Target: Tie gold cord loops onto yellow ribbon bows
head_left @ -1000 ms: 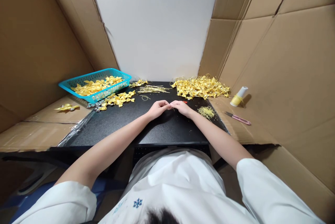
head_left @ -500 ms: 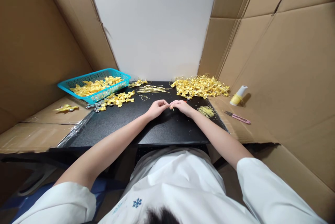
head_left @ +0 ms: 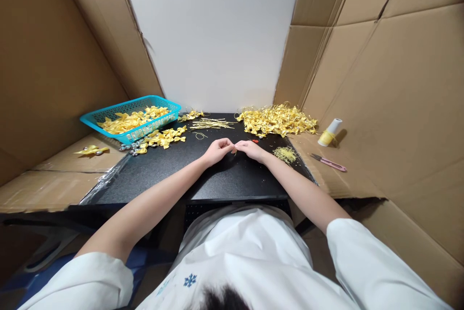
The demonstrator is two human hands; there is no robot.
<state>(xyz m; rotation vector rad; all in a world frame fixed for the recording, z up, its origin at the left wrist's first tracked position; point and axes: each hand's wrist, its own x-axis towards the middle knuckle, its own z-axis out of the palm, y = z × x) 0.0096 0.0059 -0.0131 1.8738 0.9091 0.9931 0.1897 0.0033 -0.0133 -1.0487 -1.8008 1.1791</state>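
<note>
My left hand [head_left: 217, 149] and my right hand [head_left: 251, 149] meet fingertip to fingertip over the middle of the black table [head_left: 163, 174]. Both are closed in a pinch on a small yellow ribbon piece [head_left: 234, 149] held between them; most of it is hidden by the fingers. Cut yellow strips [head_left: 211, 123] lie just beyond my hands. A big heap of yellow ribbon pieces [head_left: 277, 120] sits at the back right. Finished yellow bows [head_left: 165, 137] lie at the left, beside a teal basket [head_left: 108, 117] holding more bows.
Pink-handled snips [head_left: 329, 162] and a spool of yellow thread [head_left: 329, 132] rest on the cardboard to the right. A small tuft of yellow thread scraps [head_left: 286, 154] lies near my right wrist. Cardboard walls close in both sides. One bow [head_left: 92, 149] lies on the left cardboard.
My hands have stayed together at the same spot, with only small finger movements on the ribbon piece. Nothing else has moved.
</note>
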